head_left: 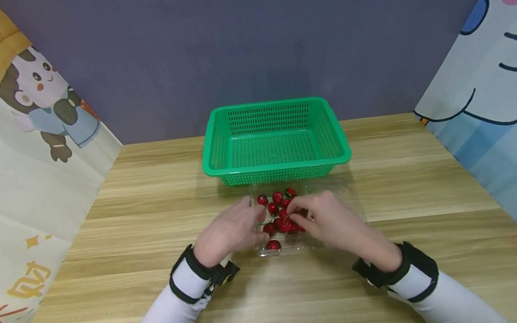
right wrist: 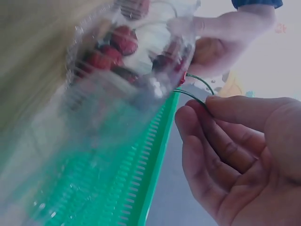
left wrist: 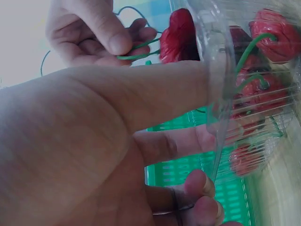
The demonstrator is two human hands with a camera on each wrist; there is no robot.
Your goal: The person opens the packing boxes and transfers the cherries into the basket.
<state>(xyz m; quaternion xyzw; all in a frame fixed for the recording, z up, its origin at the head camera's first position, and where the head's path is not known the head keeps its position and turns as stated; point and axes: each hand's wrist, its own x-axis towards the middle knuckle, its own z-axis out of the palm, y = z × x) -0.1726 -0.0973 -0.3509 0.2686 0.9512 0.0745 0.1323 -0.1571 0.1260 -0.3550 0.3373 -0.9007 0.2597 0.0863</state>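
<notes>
Judged step: drawing fruit out by the stem. The right hand [head_left: 328,221] pinches green stems [left wrist: 140,52] between thumb and forefinger — other fingers loosely bent — with a red cherry [left wrist: 177,36] below them at the rim of the clear container [head_left: 293,249]; the left hand [head_left: 230,228] extends thumb and forefinger, fairly straight, over its side. Lifting next would call for a kept pinch — and a steadied container.

Glossy cherries [head_left: 273,209], shiny plastic box [head_left: 291,249], wood-grained table [head_left: 146,229]

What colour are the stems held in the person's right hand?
Green; the stems show best in the left wrist view.
</notes>
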